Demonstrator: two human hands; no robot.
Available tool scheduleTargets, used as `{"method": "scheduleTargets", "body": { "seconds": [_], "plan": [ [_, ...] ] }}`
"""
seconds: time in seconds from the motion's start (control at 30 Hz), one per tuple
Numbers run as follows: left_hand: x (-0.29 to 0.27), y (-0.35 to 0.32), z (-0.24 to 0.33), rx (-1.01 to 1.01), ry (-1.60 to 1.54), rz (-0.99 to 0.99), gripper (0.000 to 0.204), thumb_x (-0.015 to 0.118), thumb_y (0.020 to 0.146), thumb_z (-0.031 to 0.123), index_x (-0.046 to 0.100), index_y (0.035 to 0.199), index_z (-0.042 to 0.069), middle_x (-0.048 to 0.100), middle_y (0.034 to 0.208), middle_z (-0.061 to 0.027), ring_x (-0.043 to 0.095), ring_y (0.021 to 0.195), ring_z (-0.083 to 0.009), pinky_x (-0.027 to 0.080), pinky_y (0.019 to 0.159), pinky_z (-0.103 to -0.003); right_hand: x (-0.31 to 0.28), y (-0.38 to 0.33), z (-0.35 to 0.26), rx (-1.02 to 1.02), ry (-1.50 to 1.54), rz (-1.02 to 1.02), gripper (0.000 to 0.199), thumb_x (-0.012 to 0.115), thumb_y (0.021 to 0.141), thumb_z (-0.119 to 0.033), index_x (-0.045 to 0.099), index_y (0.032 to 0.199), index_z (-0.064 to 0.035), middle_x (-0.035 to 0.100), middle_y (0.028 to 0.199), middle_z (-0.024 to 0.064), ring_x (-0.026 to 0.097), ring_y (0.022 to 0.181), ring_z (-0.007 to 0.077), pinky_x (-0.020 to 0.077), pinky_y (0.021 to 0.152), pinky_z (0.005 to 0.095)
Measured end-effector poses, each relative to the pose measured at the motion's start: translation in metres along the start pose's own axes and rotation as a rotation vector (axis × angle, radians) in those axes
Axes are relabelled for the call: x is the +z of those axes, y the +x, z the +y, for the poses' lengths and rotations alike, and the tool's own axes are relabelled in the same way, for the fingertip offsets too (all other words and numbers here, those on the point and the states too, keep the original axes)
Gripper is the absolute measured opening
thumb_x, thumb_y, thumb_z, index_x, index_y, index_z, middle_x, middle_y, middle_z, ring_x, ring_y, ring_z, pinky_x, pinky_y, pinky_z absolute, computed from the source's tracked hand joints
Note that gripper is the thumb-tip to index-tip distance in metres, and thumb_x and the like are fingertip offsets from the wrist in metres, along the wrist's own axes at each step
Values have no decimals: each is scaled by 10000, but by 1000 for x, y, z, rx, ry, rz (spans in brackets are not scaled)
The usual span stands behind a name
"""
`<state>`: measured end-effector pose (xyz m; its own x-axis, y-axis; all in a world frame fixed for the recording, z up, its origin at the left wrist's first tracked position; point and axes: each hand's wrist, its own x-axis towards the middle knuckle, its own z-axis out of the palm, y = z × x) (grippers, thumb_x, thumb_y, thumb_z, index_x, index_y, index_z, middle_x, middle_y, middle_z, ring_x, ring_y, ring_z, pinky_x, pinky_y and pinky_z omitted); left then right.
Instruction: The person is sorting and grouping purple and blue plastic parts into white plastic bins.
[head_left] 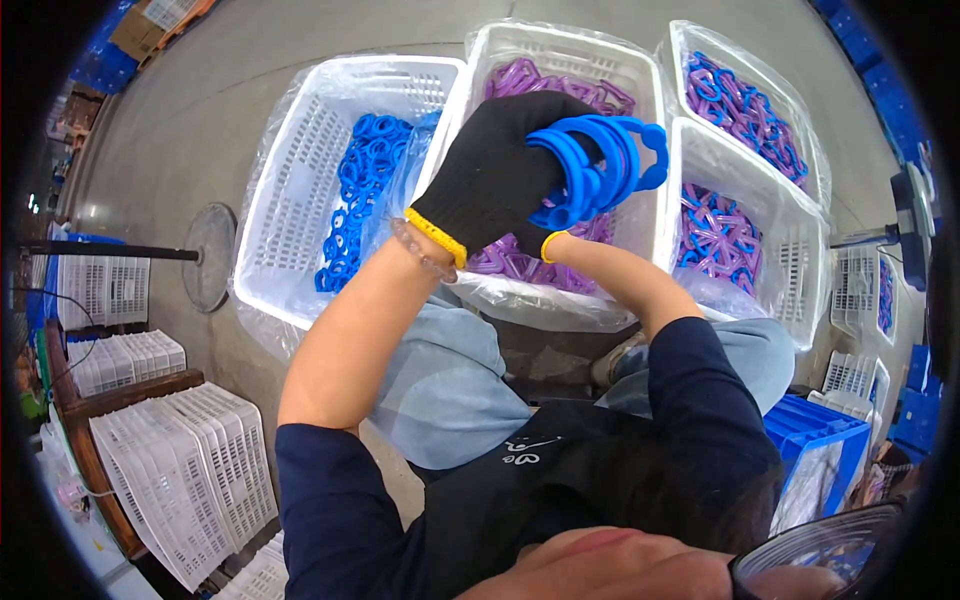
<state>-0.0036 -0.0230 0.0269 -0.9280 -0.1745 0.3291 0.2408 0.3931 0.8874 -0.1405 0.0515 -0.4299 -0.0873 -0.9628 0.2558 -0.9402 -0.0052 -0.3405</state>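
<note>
My left hand (pixel 500 165), in a black glove with a yellow cuff, is raised over the baskets and grips a stack of blue plastic rings (pixel 600 165). My right hand (pixel 535 240), also black-gloved, is mostly hidden behind the left one and touches the underside of the same stack; its grip cannot be made out. Below them stands a white basket of purple rings (pixel 560 70). To the left, a white plastic-lined basket (pixel 300 160) holds more blue rings (pixel 360 190).
Two more white baskets of purple rings (pixel 745 105) (pixel 715 240) stand at the right. Stacked empty white baskets (pixel 190 470) sit at the lower left, a round-based stand (pixel 205 255) at the left, a blue crate (pixel 820 440) at the lower right. Grey concrete floor lies beyond.
</note>
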Motion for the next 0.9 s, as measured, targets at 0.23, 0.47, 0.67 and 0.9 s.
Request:
{"method": "scheduleTargets", "body": {
  "seconds": [0.23,0.47,0.67,0.9],
  "plan": [
    [6,-6,1,52,102,61,251,569,834,77,660,1045,-25,689,865,-103,617,775,-126,516,724,-286,-282,20,-106,290,379,-308,479,652,850,-366,577,1261,-133,597,1246,148,580,1120,305,442,976,413],
    [33,12,13,22,63,69,235,672,782,129,677,976,-3,687,849,-162,665,764,-235,525,726,-335,-455,-27,-158,745,1366,218,359,634,866,-230,586,1174,-52,631,1044,91,663,825,178,566,564,327],
    [55,18,7,156,143,44,231,696,773,136,687,968,13,686,844,-182,678,754,-270,530,710,-341,-476,-44,-186,769,1294,479,487,633,867,-195,476,1316,-89,639,936,63,647,736,158,552,557,295],
    [69,15,8,302,306,-36,278,670,805,92,655,1069,7,684,967,-179,676,840,-281,530,783,-348,-468,-53,-177,724,1177,362,402,686,841,-221,545,1179,-55,643,892,60,665,720,156,561,542,294]
  ]
}}
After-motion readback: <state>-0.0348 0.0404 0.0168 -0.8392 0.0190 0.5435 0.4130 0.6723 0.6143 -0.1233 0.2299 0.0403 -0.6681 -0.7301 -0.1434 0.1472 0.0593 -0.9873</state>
